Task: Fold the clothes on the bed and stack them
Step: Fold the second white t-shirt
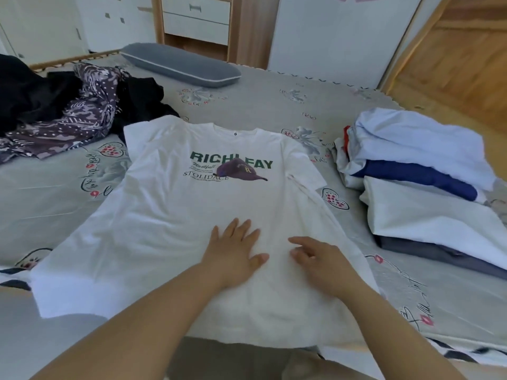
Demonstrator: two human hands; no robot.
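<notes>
A bedroom with white wardrobe doors and a wooden drawer unit lies behind a wide bed covered in a grey sheet printed with hearts and script [247, 105]. A white short-sleeved cotton T-shirt with green lettering and a purple cap print [192, 215] lies face up in the middle of the bed, collar away from the person, hem hanging just over the near edge.

The step in hand looks like smoothing before the fold: the shirt is spread out but not yet folded, and faint wrinkles run across its lower half. The next move probably calls for taking a side edge or sleeve and bringing it across the chest, keeping the cloth flat.

The left hand [236, 250] rests palm down on the lower front of the shirt, fingers straight and spread, holding nothing. The right hand [321, 261] sits just beside it, fingers loosely bent with the tips touching the cloth; its grip is not closed on anything.

To the right stands a stack of folded white, pale blue and navy garments [417, 174]. At far left lies an unfolded heap of black and purple patterned clothes [76, 113], and a grey bolster pillow [181, 64] lies beyond.
</notes>
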